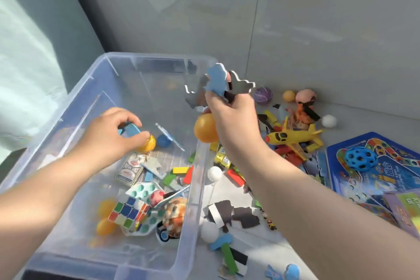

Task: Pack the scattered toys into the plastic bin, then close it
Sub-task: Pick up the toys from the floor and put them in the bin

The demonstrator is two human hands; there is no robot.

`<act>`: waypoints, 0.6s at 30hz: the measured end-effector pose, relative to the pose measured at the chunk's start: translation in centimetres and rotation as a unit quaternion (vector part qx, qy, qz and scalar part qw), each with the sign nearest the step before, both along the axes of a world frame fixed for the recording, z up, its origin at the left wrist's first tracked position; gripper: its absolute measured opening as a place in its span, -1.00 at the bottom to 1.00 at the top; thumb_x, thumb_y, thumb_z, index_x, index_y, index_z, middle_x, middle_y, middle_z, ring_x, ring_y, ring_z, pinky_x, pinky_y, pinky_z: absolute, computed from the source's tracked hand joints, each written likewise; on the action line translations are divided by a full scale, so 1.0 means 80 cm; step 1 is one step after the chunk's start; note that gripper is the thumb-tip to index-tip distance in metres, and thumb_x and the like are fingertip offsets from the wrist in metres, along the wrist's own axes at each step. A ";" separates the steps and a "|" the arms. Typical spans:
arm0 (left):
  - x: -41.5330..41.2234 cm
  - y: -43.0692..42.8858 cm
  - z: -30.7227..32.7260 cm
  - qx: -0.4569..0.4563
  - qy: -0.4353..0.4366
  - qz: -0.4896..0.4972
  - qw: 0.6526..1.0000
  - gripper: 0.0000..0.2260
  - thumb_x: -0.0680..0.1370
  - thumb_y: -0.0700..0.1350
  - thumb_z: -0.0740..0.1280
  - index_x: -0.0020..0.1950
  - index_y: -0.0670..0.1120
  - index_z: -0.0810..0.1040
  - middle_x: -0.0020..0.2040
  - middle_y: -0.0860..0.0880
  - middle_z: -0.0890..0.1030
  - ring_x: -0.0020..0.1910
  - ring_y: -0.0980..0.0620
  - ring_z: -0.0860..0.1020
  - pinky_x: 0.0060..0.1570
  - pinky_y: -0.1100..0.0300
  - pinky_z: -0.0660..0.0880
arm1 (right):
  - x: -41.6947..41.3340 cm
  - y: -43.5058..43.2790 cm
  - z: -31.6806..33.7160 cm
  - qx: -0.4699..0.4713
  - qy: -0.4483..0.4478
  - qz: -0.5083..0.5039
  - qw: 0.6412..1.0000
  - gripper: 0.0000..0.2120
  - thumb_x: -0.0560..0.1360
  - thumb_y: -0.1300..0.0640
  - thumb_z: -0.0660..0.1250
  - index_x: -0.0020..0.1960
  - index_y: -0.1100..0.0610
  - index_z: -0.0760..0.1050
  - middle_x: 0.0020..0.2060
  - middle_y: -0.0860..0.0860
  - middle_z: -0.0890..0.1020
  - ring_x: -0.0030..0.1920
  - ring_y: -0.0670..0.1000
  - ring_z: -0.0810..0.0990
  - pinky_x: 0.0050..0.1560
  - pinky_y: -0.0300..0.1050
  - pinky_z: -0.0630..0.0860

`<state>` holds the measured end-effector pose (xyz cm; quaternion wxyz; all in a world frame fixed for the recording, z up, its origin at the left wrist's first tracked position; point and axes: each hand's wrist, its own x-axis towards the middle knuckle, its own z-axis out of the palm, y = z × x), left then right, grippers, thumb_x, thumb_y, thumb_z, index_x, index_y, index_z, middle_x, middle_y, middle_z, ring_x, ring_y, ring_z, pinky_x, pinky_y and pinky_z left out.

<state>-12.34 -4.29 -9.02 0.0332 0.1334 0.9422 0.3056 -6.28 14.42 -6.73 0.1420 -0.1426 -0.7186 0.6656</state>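
The clear plastic bin (127, 59) stands open on the floor at left, with a puzzle cube (128, 212), a card deck (129, 171), balls and blocks inside. Over the bin, my left hand (113, 134) grips a blue puzzle piece (131, 130); a yellow ball (148, 144) lies just under it. My right hand (229, 109) hovers above the bin's right rim, clutching a bunch of blue and grey puzzle pieces (218, 82) plus an orange ball (205, 128). Scattered toys lie right of the bin, among them a yellow toy plane (293, 137).
A blue game board (386, 179) with a blue holed ball (361, 158) lies at right. Balls, wooden blocks and dark puzzle pieces (236, 213) litter the floor beside the bin. A grey tiled wall (295, 29) rises behind. No lid is in sight.
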 end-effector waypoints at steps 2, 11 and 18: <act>0.003 -0.019 -0.027 -0.058 -0.021 0.000 0.998 -0.76 0.29 -0.03 0.53 -0.20 -0.02 0.50 -0.11 -0.04 0.48 -0.13 -0.01 0.45 -0.22 0.32 0.31 | -0.006 -0.035 -0.010 0.030 -0.004 0.075 0.997 -0.80 0.53 0.30 0.16 0.06 0.12 0.50 -0.32 -0.02 0.46 -0.25 0.01 0.41 -0.17 -0.20 0.40; 0.010 -0.052 -0.057 -0.177 -0.173 0.031 0.968 -0.71 0.54 -0.06 0.28 0.24 -0.07 0.51 0.32 -0.09 0.47 0.28 -0.09 0.42 0.17 0.20 0.32 | -0.012 -0.066 -0.038 0.439 -0.070 0.198 0.874 -0.56 0.57 0.12 0.13 0.43 0.09 0.17 0.20 0.12 0.51 0.11 0.22 0.51 -0.14 -0.09 0.31; 0.058 -0.012 -0.015 0.047 -0.123 -0.055 0.990 -0.71 0.48 -0.22 0.36 -0.21 0.21 0.50 -0.30 0.28 0.65 -0.19 0.36 0.57 -0.24 0.67 0.35 | 0.012 -0.016 -0.075 0.387 0.167 0.020 0.907 -0.61 0.40 0.17 0.15 0.20 0.22 0.42 0.11 0.22 0.58 0.12 0.10 0.46 0.13 -0.13 0.38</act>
